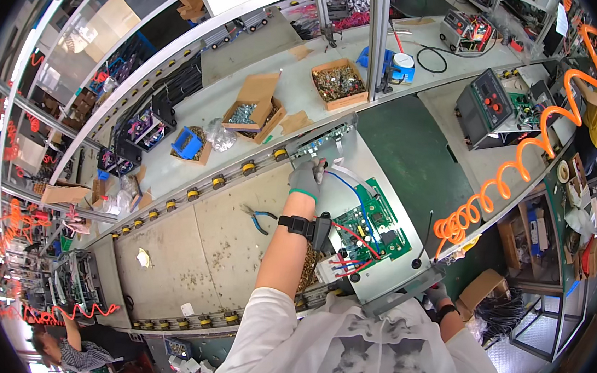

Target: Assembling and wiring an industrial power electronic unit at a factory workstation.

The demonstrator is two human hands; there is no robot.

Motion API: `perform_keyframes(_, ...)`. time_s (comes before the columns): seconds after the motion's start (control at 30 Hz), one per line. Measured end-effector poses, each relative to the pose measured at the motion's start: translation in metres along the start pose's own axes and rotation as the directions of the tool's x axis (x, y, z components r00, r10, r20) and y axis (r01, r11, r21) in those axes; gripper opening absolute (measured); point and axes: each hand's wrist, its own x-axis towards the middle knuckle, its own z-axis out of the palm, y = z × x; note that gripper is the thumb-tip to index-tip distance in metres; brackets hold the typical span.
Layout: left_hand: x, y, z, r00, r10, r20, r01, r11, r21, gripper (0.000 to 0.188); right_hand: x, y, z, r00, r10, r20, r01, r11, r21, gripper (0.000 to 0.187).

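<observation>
In front of me a bare metal chassis [366,162] lies tilted across the bench, with a green circuit board [395,232] on its base. My left hand [305,178], in a grey glove with a green cuff, reaches to the chassis's far end panel [322,143]. Its fingers are pinched beside a white flat cable [346,173] and a blue wire [352,189]; what they hold is too small to make out. Red wires [357,268] run at the board's near side. My right hand [437,293], also gloved, is beside the chassis's near end panel [403,292], its fingers mostly hidden.
Pliers with blue handles [260,221] lie left of my forearm among scattered small parts. Beyond the roller rail stand a box of screws [338,85] and a blue bin [187,143]. An orange coiled hose [486,196] hangs at right. Other people work at both sides.
</observation>
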Motion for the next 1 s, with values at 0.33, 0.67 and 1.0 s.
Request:
perform_keyframes(0.33, -0.009, -0.009, 0.017, 0.993, 0.067, -0.102, -0.066, 0.998, 0.010, 0.015, -0.002, -0.006, 0.002, 1.000, -0.012, 0.027, 0.012, 1.000, -0.021, 0.039)
perform_keyframes(0.67, -0.001, -0.009, 0.018, 0.986, -0.033, -0.166, 0.038, 0.999, 0.024, 0.010, -0.008, -0.021, 0.003, 0.993, 0.075, 0.090, -0.073, 0.997, -0.029, 0.043)
perform_keyframes(1.0, -0.011, -0.014, 0.018, 0.987, 0.104, -0.125, -0.107, 0.994, -0.020, 0.019, -0.004, -0.012, 0.002, 0.998, 0.012, 0.055, -0.011, 1.000, -0.027, 0.040)
